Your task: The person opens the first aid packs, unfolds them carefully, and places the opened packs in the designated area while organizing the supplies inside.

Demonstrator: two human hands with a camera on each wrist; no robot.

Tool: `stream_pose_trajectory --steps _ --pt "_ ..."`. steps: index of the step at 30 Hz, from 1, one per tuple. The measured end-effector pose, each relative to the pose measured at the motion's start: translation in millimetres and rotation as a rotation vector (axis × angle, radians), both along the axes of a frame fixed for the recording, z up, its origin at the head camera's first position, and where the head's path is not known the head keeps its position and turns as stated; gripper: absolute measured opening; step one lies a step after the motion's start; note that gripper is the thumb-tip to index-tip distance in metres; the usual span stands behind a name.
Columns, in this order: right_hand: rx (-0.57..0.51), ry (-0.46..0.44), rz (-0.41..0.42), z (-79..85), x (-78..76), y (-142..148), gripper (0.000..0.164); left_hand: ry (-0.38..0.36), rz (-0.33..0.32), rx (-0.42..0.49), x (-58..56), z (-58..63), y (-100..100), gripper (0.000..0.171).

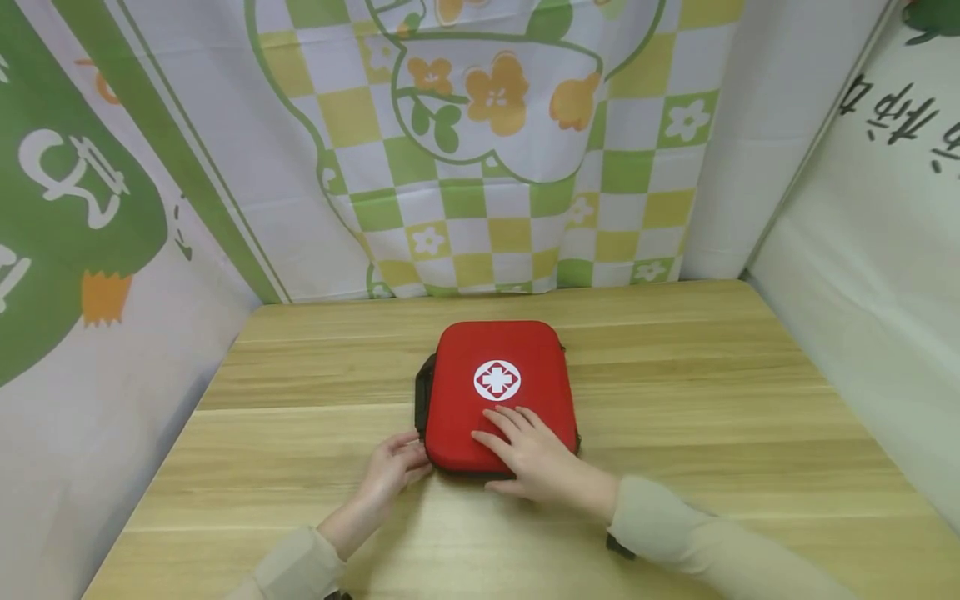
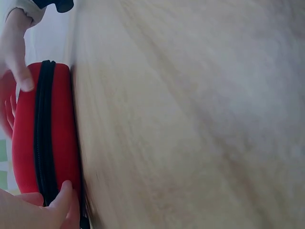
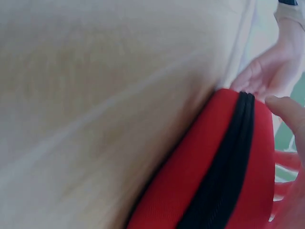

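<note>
A red zip-up case [image 1: 480, 408] with a white cross emblem lies flat in the middle of the wooden table [image 1: 712, 400]. My right hand [image 1: 525, 446] rests flat on the near part of its lid with straight, spread fingers, and its thumb [image 3: 286, 109] hangs over the front edge. My left hand [image 1: 395, 462] holds the case's near left corner with curled fingers. In the left wrist view its thumb [image 2: 63, 193] presses on the black zipper [image 2: 44, 133] that runs round the side of the case [image 2: 64, 133]. The zipper [image 3: 224, 181] looks closed along the front.
Printed cloth walls [image 1: 480, 150] enclose the table at the back, left and right. A black handle [image 1: 422, 392] sticks out of the case's left side. Bare wood [image 1: 750, 467] shows around the case.
</note>
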State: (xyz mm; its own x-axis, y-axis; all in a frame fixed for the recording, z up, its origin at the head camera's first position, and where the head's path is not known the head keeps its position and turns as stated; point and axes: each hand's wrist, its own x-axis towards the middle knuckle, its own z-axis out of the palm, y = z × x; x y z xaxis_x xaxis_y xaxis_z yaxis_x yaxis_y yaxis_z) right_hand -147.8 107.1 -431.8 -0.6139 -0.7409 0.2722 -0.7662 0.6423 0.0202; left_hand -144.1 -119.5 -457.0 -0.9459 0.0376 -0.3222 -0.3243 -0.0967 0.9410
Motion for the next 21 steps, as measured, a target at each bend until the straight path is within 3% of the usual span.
stream_pose_trajectory --steps 5,13,21 --pt "0.053 -0.007 -0.032 -5.7 1.8 -8 0.064 0.003 -0.022 0.007 -1.1 -4.1 -3 0.036" --pt "0.011 0.022 -0.049 -9.1 -0.3 -11 0.062 0.014 -0.016 0.029 -1.5 -8.3 -4 0.04" --pt "-0.028 0.11 -0.018 -11.3 -3.7 -13 0.06 -0.008 -0.008 0.052 -1.8 -12.0 -6 0.042"
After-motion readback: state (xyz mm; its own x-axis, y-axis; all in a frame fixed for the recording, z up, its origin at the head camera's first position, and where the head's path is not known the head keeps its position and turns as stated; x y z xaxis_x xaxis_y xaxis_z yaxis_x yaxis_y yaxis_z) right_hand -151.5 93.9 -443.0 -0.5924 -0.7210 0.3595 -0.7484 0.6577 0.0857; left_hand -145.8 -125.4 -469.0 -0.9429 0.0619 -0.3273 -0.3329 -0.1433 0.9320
